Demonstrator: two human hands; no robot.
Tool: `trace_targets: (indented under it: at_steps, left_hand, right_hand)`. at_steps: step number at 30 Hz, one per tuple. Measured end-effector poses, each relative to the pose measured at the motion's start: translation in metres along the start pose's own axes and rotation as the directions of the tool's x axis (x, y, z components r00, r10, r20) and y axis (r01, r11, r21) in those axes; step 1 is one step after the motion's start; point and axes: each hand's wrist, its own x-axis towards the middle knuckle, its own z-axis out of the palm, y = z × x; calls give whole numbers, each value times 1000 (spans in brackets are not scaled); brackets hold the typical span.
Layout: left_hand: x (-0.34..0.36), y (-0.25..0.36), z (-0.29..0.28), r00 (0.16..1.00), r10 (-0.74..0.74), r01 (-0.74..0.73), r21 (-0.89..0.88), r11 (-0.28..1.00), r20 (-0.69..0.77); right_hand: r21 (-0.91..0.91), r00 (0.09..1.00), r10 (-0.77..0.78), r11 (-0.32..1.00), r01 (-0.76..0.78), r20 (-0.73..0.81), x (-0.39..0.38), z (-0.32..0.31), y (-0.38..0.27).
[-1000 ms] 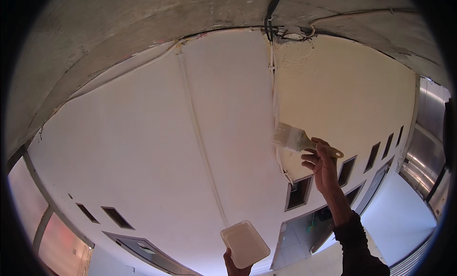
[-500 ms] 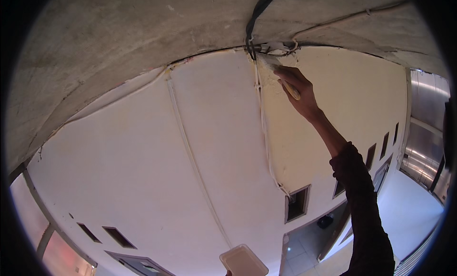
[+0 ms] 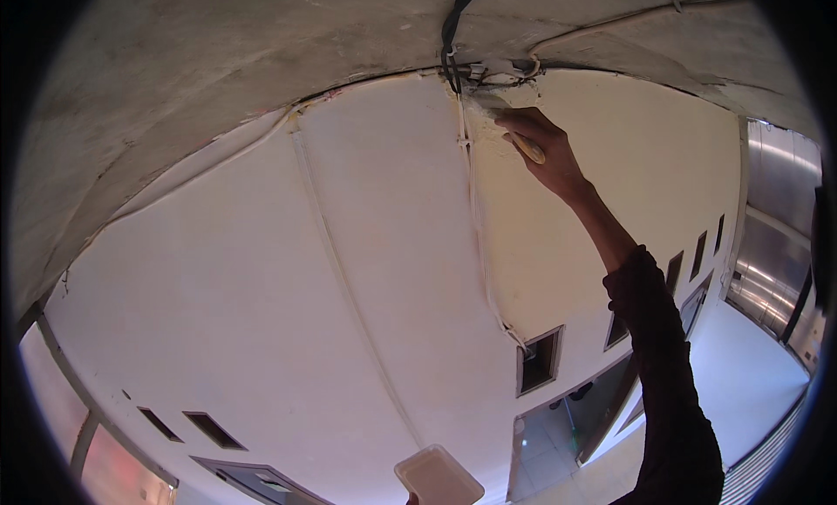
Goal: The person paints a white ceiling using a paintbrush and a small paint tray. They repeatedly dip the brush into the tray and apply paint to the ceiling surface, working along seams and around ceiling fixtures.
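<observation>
My right hand [image 3: 545, 152] reaches up to the wall, its fingers closed round the wooden handle of a paintbrush [image 3: 528, 148]. The pale brush head meets the cream-painted patch [image 3: 602, 191] just below the ceiling, close to the thin white cables [image 3: 473, 191] that run down the wall. At the lower edge, a shallow pale rectangular tray [image 3: 440, 477] is held by my left hand [image 3: 412, 500]. Only a fingertip of that hand shows at the tray's rim; the rest is out of view. What the tray holds is hard to make out.
Black twisted cables [image 3: 449, 39] hang from the rough grey ceiling [image 3: 218, 61] beside the brush. A pale conduit [image 3: 336, 261] crosses the white wall [image 3: 218, 287]. Lower down are a small dark window [image 3: 540, 362] and an open doorway [image 3: 549, 444].
The view has shifted slightly, so the wall sits a little higher and further left. The brush is slightly lower against the wall; both hands keep their holds.
</observation>
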Motion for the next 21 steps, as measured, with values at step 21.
trace_targets:
  at_steps: [21]
  left_hand:
    - [-15,2,2,992,71,-79,-75,994,-109]
  right_hand:
    - [962,740,661,97,-255,129,-30,41,75]
